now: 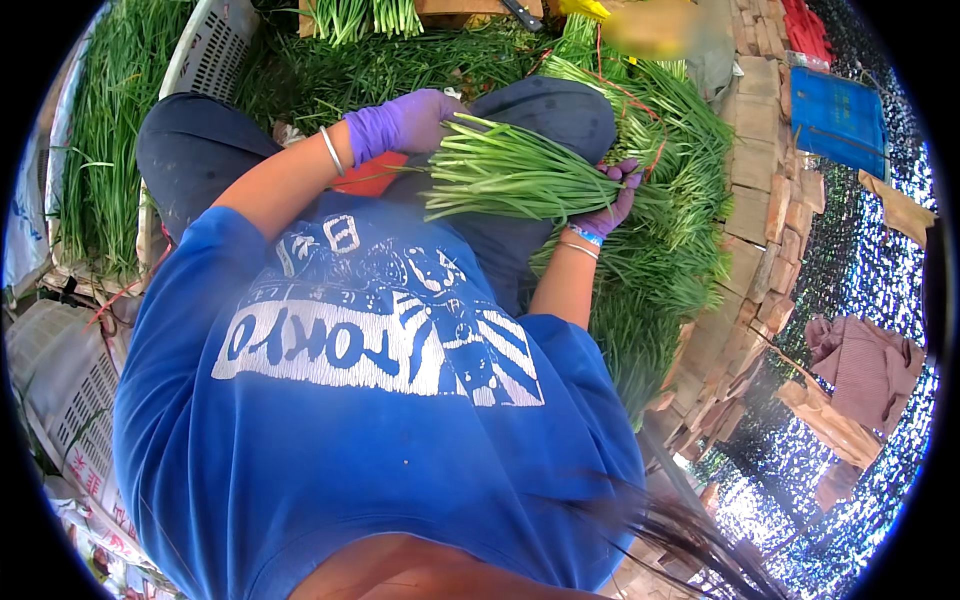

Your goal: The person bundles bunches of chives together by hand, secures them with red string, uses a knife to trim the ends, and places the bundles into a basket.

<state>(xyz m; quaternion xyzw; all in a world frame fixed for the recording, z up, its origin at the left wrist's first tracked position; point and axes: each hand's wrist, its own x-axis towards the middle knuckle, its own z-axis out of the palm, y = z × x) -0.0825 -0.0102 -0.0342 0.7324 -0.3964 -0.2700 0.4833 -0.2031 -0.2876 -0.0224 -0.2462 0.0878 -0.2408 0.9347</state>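
Note:
A loose bunch of green chives point(520, 170) lies across my lap, its pale cut ends fanned toward the left. My right hand point(612, 200), in a purple glove, is closed around the leafy end at the right. My left hand point(408, 120), also gloved in purple, is beside the upper left cut ends. Its fingers are bent and partly hidden, so I cannot see whether they grip anything. Under my left wrist a red patch point(372, 174) shows on my lap.
More chives point(680, 150) are heaped at my right, with a red string point(632, 98) across them. A white crate point(212, 48) stands at far left, near upright chives point(112, 140). Ahead, a knife point(522, 14) rests by a wooden board point(460, 8). Bricks point(752, 200) line the right.

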